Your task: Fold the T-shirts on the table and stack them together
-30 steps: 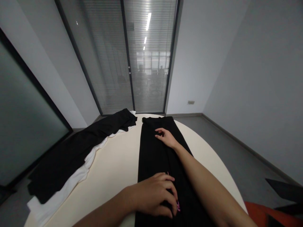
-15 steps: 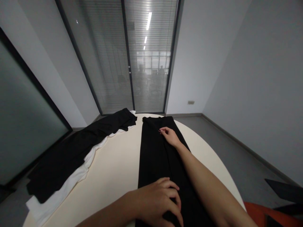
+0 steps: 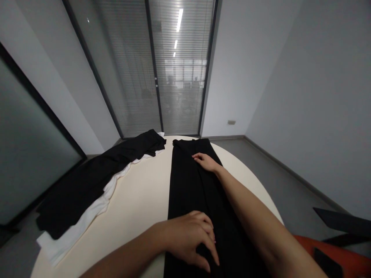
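A pair of black trousers lies lengthwise down the table, its waist end at the far edge. Near its far part, my right hand rests on the cloth with fingers stretched out, pointing left toward a lengthwise fold. Closer to me, my left hand is over the lower part of the trousers, fingers bent and apart, holding nothing. The near end of the trousers runs out of view at the bottom, partly behind my hands and right forearm.
On the left of the round cream table, a long black garment lies over a white one. A red and black chair stands at lower right. Beyond the table is a glass partition with blinds.
My left hand's fingers have shifted, with thumb and forefinger now apart. My right hand's fingertips have straightened from a pinch-like pose. The view has moved slightly.
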`<state>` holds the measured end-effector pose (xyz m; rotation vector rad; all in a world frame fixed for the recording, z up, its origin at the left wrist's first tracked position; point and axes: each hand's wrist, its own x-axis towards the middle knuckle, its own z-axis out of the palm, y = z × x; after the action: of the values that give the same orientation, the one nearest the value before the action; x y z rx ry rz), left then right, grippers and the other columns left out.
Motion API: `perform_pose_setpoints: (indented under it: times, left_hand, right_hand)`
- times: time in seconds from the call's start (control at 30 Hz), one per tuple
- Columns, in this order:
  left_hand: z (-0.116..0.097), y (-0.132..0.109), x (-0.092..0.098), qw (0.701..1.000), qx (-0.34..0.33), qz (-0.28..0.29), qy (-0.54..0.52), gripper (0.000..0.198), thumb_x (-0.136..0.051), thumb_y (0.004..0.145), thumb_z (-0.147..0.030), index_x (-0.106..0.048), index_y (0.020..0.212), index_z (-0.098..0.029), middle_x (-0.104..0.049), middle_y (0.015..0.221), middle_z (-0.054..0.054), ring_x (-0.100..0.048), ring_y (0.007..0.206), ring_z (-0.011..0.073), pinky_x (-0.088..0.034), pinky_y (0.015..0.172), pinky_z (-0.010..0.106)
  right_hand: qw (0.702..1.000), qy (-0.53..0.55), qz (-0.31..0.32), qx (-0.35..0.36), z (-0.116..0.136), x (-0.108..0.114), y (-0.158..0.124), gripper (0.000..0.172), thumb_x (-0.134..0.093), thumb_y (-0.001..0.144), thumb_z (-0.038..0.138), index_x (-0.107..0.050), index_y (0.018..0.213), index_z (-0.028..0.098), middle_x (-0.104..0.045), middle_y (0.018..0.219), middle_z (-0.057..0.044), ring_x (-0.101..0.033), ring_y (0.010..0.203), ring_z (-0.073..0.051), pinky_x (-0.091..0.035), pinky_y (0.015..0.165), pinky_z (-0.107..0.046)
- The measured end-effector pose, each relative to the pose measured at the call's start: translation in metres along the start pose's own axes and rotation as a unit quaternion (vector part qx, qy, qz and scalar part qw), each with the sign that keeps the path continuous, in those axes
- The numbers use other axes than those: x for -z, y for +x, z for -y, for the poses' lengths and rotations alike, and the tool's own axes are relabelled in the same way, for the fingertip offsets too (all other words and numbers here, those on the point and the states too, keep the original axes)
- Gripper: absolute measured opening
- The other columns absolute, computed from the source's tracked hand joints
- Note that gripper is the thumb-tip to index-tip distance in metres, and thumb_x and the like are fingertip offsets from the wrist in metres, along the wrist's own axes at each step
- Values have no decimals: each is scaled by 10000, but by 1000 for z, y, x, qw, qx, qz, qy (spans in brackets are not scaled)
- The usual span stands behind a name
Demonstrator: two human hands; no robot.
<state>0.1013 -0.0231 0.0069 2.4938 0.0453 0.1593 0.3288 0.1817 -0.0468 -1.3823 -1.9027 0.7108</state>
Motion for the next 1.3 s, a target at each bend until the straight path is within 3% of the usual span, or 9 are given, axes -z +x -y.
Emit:
perform_pose_setpoints:
  times: [0.2, 0.3, 0.47, 0.57, 0.7, 0.87, 1.0, 1.13, 1.3]
  left_hand:
    - [-17, 4, -5, 999, 6, 26, 26, 206, -812, 783, -313, -728, 950, -228, -720, 1066, 5, -565, 1159, 242, -345, 1025, 396]
    - [-27, 7, -5, 998, 23, 56, 25, 304, -853, 708, -333, -699, 949, -229, -741, 1001, 9, -575, 1142, 274, -308, 1042, 462]
    - [-47, 5, 6, 991, 68, 117, 17, 206, -792, 753, -295, -618, 808, -198, -726, 828, 4, -661, 944, 251, -305, 1065, 522]
    - [-50, -1, 16, 983, 78, 135, -101, 205, -733, 776, -212, -546, 861, -212, -716, 853, -16, -693, 845, 198, -411, 1024, 433]
    - [-44, -2, 24, 945, 32, 156, -286, 225, -587, 825, -135, -515, 1022, -216, -697, 917, 12, -702, 973, 191, -519, 885, 311]
    - [-40, 10, 15, 972, 1, 179, -153, 428, -628, 794, -106, -600, 1201, -234, -711, 1075, 3, -643, 1166, 225, -362, 1118, 388]
    - [-37, 9, 2, 993, -4, 115, -23, 317, -724, 844, -268, -681, 1158, -261, -729, 1106, 13, -653, 1118, 260, -406, 1031, 423]
    - [-32, 10, -16, 994, -48, 85, 38, 89, -688, 893, -259, -720, 973, -234, -744, 1030, -2, -649, 1069, 221, -437, 903, 368]
    - [-30, 16, -29, 995, -68, 25, 75, 148, -658, 920, -300, -706, 1054, -259, -682, 1210, -11, -607, 1114, 213, -426, 929, 346]
  right_hand:
    - [983, -133, 14, 126, 13, 0, -35, 279, -488, 997, 303, -680, 1176, 206, -688, 1235, -103, -626, 1171, -233, -441, 1077, -423]
    - [976, -175, -9, 131, 21, -4, -45, 299, -457, 1011, 304, -675, 1187, 202, -694, 1203, -105, -628, 1145, -235, -441, 1067, -420]
    - [974, -194, -3, 120, 26, -5, -46, 316, -438, 1019, 318, -675, 1190, 198, -692, 1200, -106, -631, 1136, -232, -456, 1043, -391]
    - [973, -194, -6, 123, 26, -4, -45, 330, -423, 1025, 329, -678, 1183, 190, -695, 1192, -113, -635, 1131, -238, -462, 1032, -393]
    - [974, -188, -12, 127, 24, -5, -45, 317, -434, 1021, 324, -691, 1159, 199, -697, 1193, -110, -636, 1128, -242, -458, 1034, -400]
    - [973, -192, -7, 128, 23, -4, -45, 324, -430, 1024, 337, -688, 1167, 205, -700, 1189, -102, -631, 1140, -237, -455, 1035, -394]
    - [974, -186, -9, 127, 25, -3, -46, 347, -411, 1033, 383, -689, 1156, 214, -698, 1181, -96, -635, 1122, -236, -459, 1024, -391]
    - [979, -163, -9, 119, 26, -3, -47, 355, -453, 1015, 430, -681, 1173, 208, -683, 1205, -108, -632, 1113, -242, -462, 1020, -405]
    - [979, -143, -17, 145, 25, -2, -48, 368, -566, 961, 432, -658, 1252, 227, -697, 1149, -92, -610, 1121, -250, -459, 1012, -424]
